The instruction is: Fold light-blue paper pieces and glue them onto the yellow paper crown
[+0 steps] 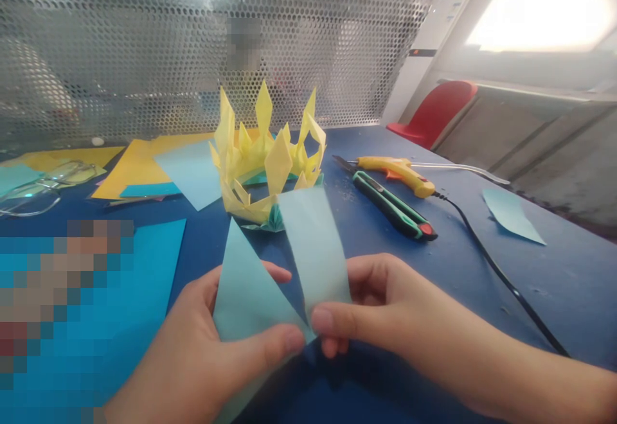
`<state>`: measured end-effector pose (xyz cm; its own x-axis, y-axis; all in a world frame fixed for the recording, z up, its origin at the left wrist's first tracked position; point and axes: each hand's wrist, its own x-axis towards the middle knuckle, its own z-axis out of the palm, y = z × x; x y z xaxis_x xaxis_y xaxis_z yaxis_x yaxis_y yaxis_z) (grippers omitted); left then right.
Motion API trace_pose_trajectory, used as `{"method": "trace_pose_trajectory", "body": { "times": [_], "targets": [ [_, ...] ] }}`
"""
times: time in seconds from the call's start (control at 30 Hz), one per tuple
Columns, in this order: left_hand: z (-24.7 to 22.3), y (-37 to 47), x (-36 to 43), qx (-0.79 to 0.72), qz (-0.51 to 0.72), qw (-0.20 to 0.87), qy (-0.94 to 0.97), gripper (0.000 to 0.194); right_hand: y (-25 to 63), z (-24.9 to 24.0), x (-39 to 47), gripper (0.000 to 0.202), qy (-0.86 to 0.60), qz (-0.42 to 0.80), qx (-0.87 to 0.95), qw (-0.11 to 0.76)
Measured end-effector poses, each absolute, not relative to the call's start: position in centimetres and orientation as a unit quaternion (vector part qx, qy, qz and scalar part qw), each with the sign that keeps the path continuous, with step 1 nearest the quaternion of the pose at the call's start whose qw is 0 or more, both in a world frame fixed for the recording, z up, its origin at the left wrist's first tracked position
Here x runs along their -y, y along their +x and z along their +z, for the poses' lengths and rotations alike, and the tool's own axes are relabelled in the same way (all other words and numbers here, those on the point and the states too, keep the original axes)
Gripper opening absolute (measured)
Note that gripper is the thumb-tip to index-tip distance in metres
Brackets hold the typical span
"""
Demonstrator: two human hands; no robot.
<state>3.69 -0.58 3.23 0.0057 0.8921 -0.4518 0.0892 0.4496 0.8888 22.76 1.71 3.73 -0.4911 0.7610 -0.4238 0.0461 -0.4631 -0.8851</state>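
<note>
Pale blue paper is pinched between my two hands, split by a long slit that narrows to a point near my thumbs. My left hand [222, 340] grips the left piece of paper [245, 289], thumb in front and fingers behind. In my right hand [380, 302], the thumb and fingers close on the narrower right strip of paper [315, 244], which stands up and curves slightly. The two pieces meet at the bottom, though I cannot tell whether they are still joined. Just beyond them stands a yellow folded-paper crown [277, 164] with pointed tips and a green lower part.
Right of the crown lie a green-black utility knife [393, 205] and a yellow glue gun [400, 173] with a black cable. A small blue paper piece [513, 215] lies far right. Orange sheets [139, 167], glasses [43, 189] and a blue sheet [149, 282] are left. A red chair [438, 115] stands behind.
</note>
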Motion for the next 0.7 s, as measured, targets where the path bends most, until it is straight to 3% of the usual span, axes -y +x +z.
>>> {"method": "trace_pose_trajectory", "body": {
  "times": [0.3, 0.47, 0.53, 0.6, 0.7],
  "targets": [
    [3.2, 3.8, 0.6, -0.628, 0.339, 0.574, 0.402, 0.049, 23.2, 3.6, -1.8, 0.020, -0.456, 0.690, 0.496, 0.265],
    [2.9, 3.7, 0.8, -0.638, 0.326, 0.572, 0.399, 0.049, 24.6, 5.0, -3.9, 0.033, -0.548, 0.464, 0.609, 0.337],
    [2.9, 3.6, 0.9, -0.618, 0.325, 0.605, 0.382, 0.048, 26.2, 6.1, -5.6, 0.030, -0.603, 0.336, 0.622, 0.371],
    [3.1, 3.6, 1.0, -0.585, 0.331, 0.656, 0.342, 0.049, 28.3, 7.3, -7.5, 0.040, -0.650, 0.227, 0.608, 0.395],
    [3.2, 3.5, 1.1, -0.551, 0.353, 0.702, 0.283, 0.043, 32.5, 8.7, -10.0, 0.052, -0.740, 0.041, 0.556, 0.376]
  ]
}}
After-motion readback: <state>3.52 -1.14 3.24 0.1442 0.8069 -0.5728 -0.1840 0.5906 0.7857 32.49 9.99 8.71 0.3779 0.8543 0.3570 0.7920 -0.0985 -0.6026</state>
